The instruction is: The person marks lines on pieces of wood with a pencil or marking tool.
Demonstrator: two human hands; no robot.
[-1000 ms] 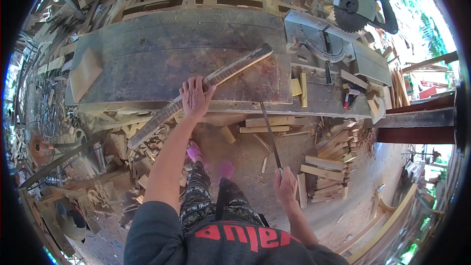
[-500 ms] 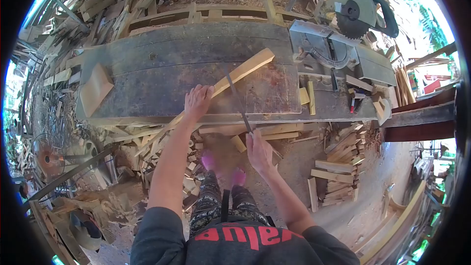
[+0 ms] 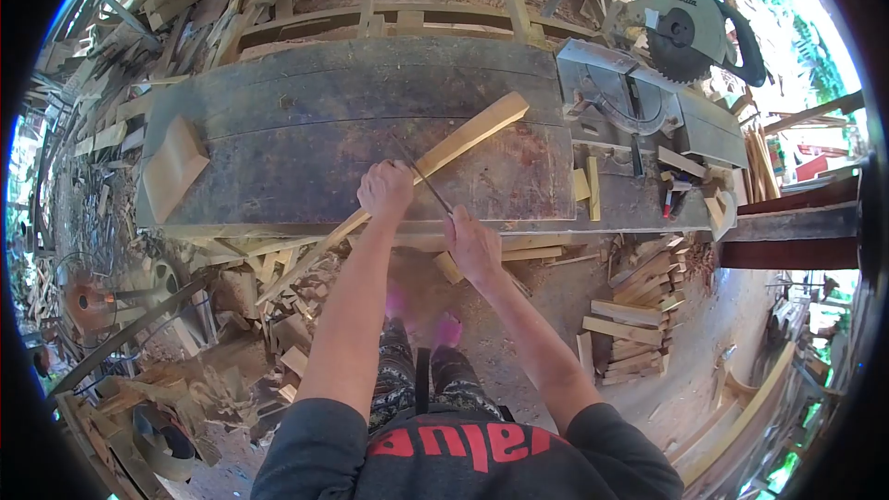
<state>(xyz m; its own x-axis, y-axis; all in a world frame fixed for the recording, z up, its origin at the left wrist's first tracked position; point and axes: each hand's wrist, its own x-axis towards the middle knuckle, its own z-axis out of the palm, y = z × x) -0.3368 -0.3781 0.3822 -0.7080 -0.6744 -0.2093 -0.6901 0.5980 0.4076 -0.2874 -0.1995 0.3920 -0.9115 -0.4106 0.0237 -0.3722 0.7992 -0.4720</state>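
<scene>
One broad dark worktop [image 3: 306, 120] fills the upper middle of the frame; a long pale wooden strip [image 3: 463, 139] slants across its centre. The left hand [image 3: 385, 191] closes around the strip; the right hand [image 3: 472, 243] grips a thin dark rod [image 3: 421, 174] crossing it.

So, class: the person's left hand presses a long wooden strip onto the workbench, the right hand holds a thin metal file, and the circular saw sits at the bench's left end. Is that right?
Not quite. The head view shows the circular saw at the right end of the workbench, not the left. The rest stands: left hand on the wooden strip, right hand holding the file.
</scene>
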